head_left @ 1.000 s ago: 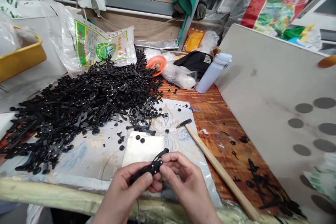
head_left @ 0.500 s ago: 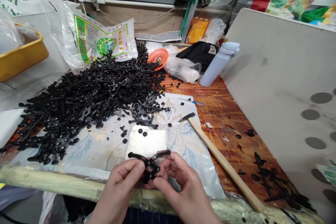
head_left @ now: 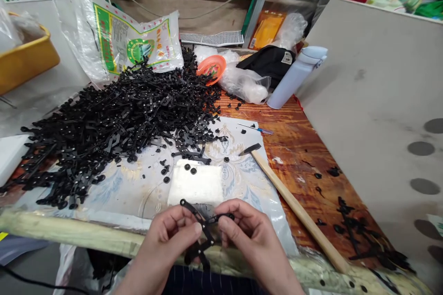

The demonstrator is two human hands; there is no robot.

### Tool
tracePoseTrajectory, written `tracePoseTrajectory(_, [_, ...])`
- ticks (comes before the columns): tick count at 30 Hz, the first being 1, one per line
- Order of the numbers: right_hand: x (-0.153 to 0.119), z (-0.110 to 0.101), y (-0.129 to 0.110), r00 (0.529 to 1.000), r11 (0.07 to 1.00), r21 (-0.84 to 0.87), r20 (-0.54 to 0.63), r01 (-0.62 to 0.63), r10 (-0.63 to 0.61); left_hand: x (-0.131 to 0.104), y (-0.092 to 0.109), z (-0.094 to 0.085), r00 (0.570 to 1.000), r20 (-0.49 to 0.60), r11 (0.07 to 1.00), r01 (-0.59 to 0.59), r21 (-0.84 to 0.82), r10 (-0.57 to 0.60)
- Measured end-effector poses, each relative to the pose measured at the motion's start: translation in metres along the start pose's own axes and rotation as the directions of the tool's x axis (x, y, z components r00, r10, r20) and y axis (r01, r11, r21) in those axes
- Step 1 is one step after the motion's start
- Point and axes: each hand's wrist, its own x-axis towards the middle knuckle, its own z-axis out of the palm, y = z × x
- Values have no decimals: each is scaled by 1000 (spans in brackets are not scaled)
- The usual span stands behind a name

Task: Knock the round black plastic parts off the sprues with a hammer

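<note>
A black jointed linkage [head_left: 206,235] with several arms hangs between my hands, just above the table's padded front edge. My left hand [head_left: 173,235] pinches its middle between thumb and fingers. My right hand [head_left: 244,228] grips the end of the arm that points right. Behind them a white block [head_left: 197,184] lies on the patterned sheet [head_left: 128,193], with two small black caps [head_left: 193,171] on its far part. A large heap of black linkages [head_left: 131,110] covers the left and back of the table.
A hammer [head_left: 297,207] lies on the right, near a thin blue screwdriver [head_left: 256,129]. Farther back are a pale blue bottle [head_left: 294,78], an orange dish [head_left: 212,69] and a black pouch [head_left: 268,67]. A grey panel [head_left: 374,78] stands at the right, a yellow basket [head_left: 27,62] at the left.
The linkage has been spread wider and now hangs lower, its joints plainer to see. My right hand has shifted to the end of one arm. The view has tilted slightly down.
</note>
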Motion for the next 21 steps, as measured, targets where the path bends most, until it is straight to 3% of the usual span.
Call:
tracePoseTrajectory(4, [6,0,-3,996,996,-85,85,-27,35,0,2,-2,998,57,995,15,102,-20])
tracePoseTrajectory(8, [12,0,-9,979,990,-129,189,-56,80,3,3,-5,983,118,964,105,245,-137])
tracePoseTrajectory(14, [18,-3,-9,976,995,-62,202,-74,85,5,1,-10,988,98,961,89,264,-118])
tracePoseTrajectory(18, [27,-5,-13,987,931,-354,154,88,-35,7,1,-21,994,47,963,86,254,-101])
tracePoseTrajectory(21, [44,-1,-23,960,729,-628,127,272,-248,12,0,-34,997,12,971,71,227,-76])
